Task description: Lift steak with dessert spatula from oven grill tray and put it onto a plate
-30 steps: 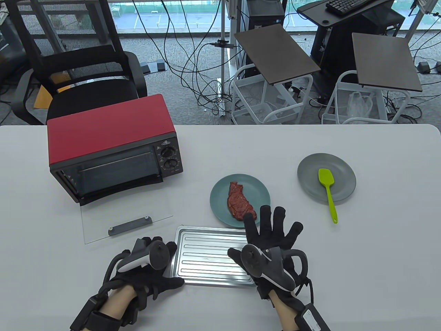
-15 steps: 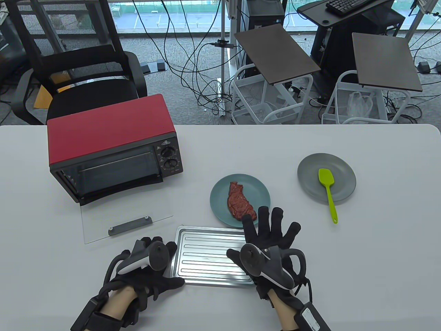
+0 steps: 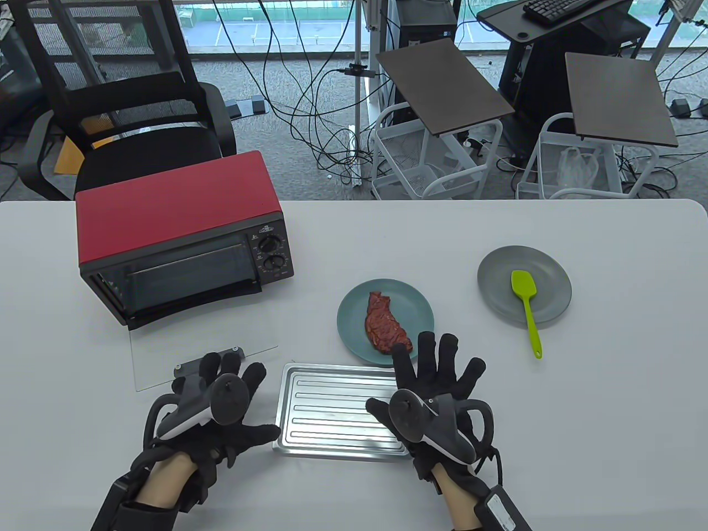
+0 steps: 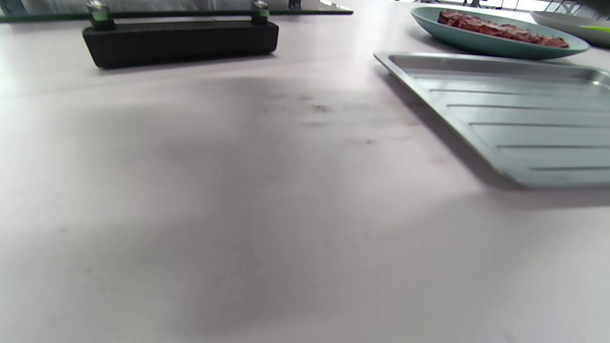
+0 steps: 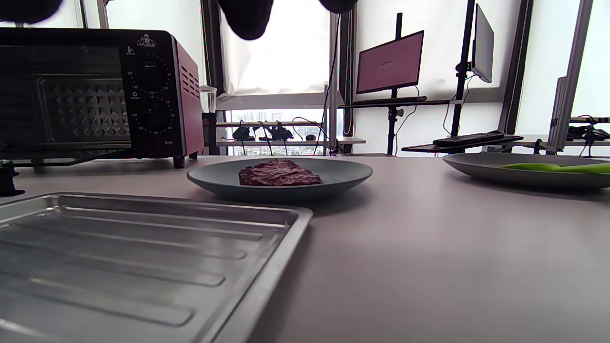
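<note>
A red-brown steak (image 3: 386,323) (image 5: 279,173) lies on a teal plate (image 3: 354,310) (image 5: 343,174) in the middle of the table. The silver grill tray (image 3: 332,409) (image 4: 514,119) (image 5: 119,247) sits bare at the front. A lime-green spatula (image 3: 526,304) (image 5: 557,167) rests on a grey plate (image 3: 553,276) at the right. My right hand (image 3: 437,370) is spread flat over the tray's right end, fingers straight, holding nothing. My left hand (image 3: 221,387) hovers left of the tray, off its edge, fingers extended and empty.
A red toaster oven (image 3: 182,232) stands at the back left, its glass door (image 3: 204,354) folded down onto the table with a black handle (image 4: 181,40). A black chair and white carts stand beyond the far edge.
My left hand has let go of the tray's left edge and moved left and away, its fingers opening. The right hand has barely shifted.
</note>
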A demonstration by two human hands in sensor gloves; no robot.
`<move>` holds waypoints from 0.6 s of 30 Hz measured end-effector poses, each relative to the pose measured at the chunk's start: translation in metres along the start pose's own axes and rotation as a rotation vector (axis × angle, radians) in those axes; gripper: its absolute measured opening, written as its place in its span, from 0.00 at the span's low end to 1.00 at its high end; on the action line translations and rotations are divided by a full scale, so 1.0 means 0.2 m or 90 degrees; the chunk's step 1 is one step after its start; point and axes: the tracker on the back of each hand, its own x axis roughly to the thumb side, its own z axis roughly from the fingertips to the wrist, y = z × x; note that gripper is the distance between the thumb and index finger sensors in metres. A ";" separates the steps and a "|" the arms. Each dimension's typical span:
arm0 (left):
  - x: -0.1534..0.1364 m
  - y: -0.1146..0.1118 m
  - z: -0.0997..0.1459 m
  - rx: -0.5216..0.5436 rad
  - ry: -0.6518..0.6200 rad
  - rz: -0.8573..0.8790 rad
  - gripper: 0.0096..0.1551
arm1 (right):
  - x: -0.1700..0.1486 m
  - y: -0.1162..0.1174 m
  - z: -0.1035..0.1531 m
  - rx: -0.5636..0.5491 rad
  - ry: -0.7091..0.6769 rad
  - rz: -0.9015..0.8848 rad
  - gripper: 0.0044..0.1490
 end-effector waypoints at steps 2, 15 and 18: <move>-0.05 0.03 -0.01 0.015 0.020 -0.006 0.66 | 0.00 0.00 0.00 0.001 0.000 -0.002 0.64; -0.53 0.03 -0.11 -0.002 0.204 -0.027 0.66 | -0.04 0.00 -0.01 0.013 0.017 -0.034 0.64; -0.60 0.02 -0.12 -0.005 0.226 0.012 0.66 | -0.04 0.01 -0.01 0.016 0.019 -0.031 0.64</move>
